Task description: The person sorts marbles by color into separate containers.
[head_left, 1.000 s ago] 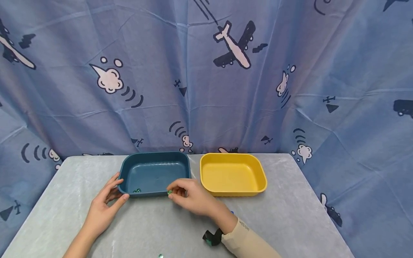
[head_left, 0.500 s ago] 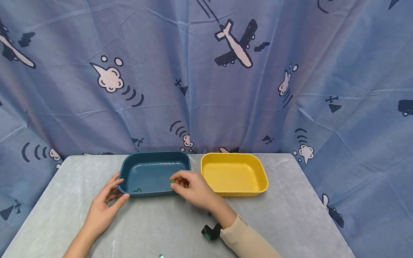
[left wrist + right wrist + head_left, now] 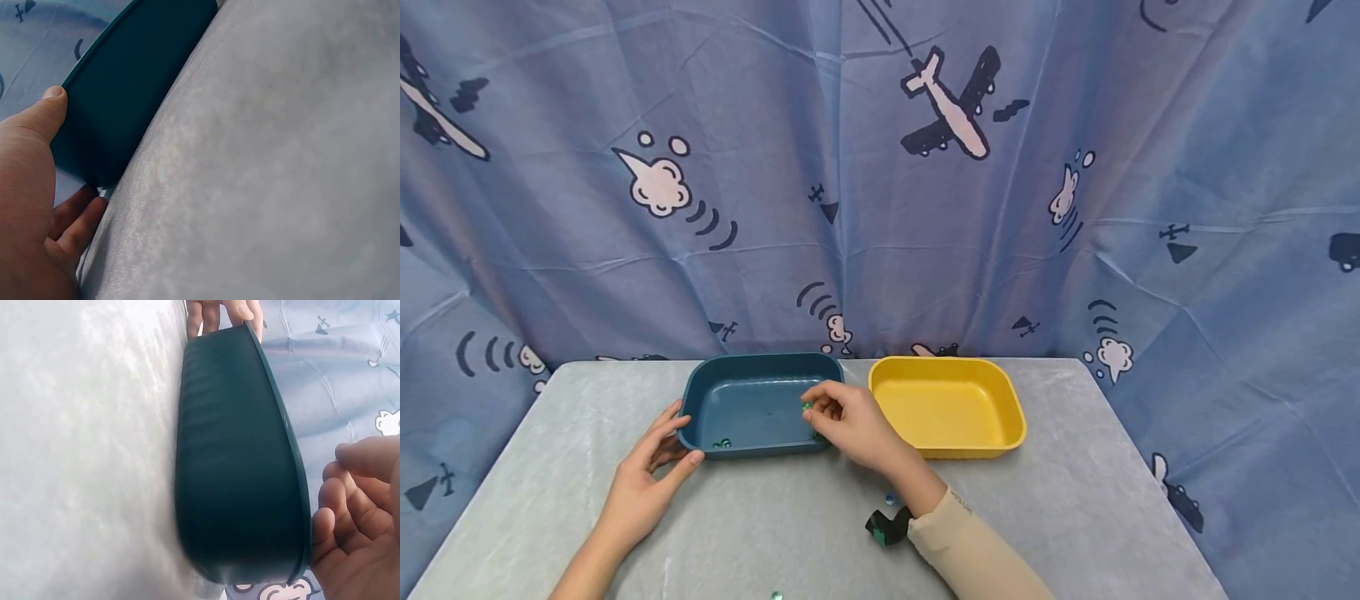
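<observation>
In the head view my left hand [image 3: 643,487] holds the near left corner of a dark teal plastic basin [image 3: 767,360]. Its thumb lies on the rim and its fingers go round the side, as the left wrist view also shows. My right hand [image 3: 857,421] is over the basin's right end, pinching a small green glass bead [image 3: 807,406] between thumb and fingertips. The right wrist view hides that bead behind the fingers. A couple of green beads [image 3: 724,443] lie in the basin's near left corner. Something small and dark sits below my right fingertips, partly hidden.
A yellow basin [image 3: 947,452] stands just right of the teal one. On the grey table lie a blue bead [image 3: 890,500] and, at the front, a green bead [image 3: 777,595]. A black device [image 3: 887,527] shows beside the right cuff. A patterned blue curtain [image 3: 760,208] hangs behind.
My right hand has moved from the teal basin's near rim up and slightly right, over the inside, still pinching the green bead. The left hand stays on the corner.
</observation>
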Demonstrator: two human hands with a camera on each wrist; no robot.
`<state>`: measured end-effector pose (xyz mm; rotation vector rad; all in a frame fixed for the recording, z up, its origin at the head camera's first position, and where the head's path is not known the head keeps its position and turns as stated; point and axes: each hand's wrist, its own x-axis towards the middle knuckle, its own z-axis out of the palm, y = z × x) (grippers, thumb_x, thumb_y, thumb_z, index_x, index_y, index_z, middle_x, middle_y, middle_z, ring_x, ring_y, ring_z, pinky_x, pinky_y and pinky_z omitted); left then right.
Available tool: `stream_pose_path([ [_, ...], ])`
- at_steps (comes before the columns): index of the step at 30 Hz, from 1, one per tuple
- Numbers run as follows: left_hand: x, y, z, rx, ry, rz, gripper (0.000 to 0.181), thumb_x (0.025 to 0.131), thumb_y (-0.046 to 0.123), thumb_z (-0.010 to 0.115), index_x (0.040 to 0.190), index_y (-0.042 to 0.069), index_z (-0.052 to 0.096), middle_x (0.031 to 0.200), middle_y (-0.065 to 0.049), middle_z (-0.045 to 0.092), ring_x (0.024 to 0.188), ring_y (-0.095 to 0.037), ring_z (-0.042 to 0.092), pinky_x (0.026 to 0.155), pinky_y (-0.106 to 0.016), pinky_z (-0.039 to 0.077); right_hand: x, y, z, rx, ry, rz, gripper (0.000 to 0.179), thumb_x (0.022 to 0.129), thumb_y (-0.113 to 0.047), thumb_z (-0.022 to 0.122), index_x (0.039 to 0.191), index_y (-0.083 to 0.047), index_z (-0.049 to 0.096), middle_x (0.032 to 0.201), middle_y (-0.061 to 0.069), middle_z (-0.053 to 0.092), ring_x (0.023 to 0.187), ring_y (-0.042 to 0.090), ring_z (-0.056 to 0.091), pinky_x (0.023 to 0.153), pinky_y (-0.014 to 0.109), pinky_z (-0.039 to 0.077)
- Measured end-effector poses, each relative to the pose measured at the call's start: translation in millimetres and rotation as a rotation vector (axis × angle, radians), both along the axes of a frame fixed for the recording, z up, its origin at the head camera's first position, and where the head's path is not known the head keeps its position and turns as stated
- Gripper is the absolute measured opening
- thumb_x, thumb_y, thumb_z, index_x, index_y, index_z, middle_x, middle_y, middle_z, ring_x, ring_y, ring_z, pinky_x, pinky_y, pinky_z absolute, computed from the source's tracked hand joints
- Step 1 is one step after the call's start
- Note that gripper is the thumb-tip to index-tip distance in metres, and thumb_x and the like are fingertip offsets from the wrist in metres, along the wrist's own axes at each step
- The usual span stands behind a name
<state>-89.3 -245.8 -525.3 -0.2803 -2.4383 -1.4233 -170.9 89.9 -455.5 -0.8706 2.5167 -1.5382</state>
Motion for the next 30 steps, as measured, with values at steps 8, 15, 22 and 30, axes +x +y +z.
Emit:
stream_pose_path([
  [8, -0.3, 0.0, 0.4, 0.005, -0.002, 0.002, 0.06, 0.102, 0.006, 0.079, 0.158, 0.012, 0.057, 0.175, -0.008, 0.038, 0.127, 0.006, 0.058, 0.096, -0.009, 0.053, -4.3, 3.9, -0.7, -0.02, -0.013, -0.03, 0.014, 0.106, -0.016, 0.075, 0.12, -0.013, 0.077, 0.09, -0.006, 0.068, 0.075, 0.014, 0.058, 0.065, 0.023, 0.051],
  [15, -0.3, -0.1, -0.5, 0.011, 0.003, -0.003, 0.061, 0.102, 0.005, 0.079, 0.158, 0.012, 0.057, 0.174, -0.009, 0.038, 0.126, 0.006, 0.059, 0.096, -0.009, 0.053, -4.4, 4.8, -1.7, -0.025, -0.018, -0.035, 0.015, 0.106, -0.016, 0.075, 0.12, -0.012, 0.077, 0.091, -0.005, 0.068, 0.076, 0.014, 0.058, 0.065, 0.023, 0.052],
  [22, 0.1, -0.4, -1.0, 0.015, -0.003, 0.001, 0.061, 0.102, 0.005, 0.079, 0.158, 0.013, 0.057, 0.174, -0.009, 0.038, 0.125, 0.006, 0.059, 0.096, -0.009, 0.053, -3.3, 4.9, -0.7, -0.02, -0.021, -0.039, 0.013, 0.106, -0.015, 0.076, 0.119, -0.013, 0.078, 0.09, -0.006, 0.068, 0.076, 0.014, 0.059, 0.066, 0.024, 0.052],
  [30, -0.9, -0.5, -0.9, 0.011, -0.003, 0.0, 0.061, 0.102, 0.006, 0.08, 0.158, 0.013, 0.057, 0.174, -0.01, 0.038, 0.126, 0.006, 0.059, 0.096, -0.009, 0.053, -2.8, 5.5, -0.1, -0.013, -0.015, -0.042, 0.011, 0.106, -0.016, 0.075, 0.117, -0.014, 0.077, 0.091, -0.005, 0.068, 0.077, 0.013, 0.059, 0.066, 0.023, 0.053],
])
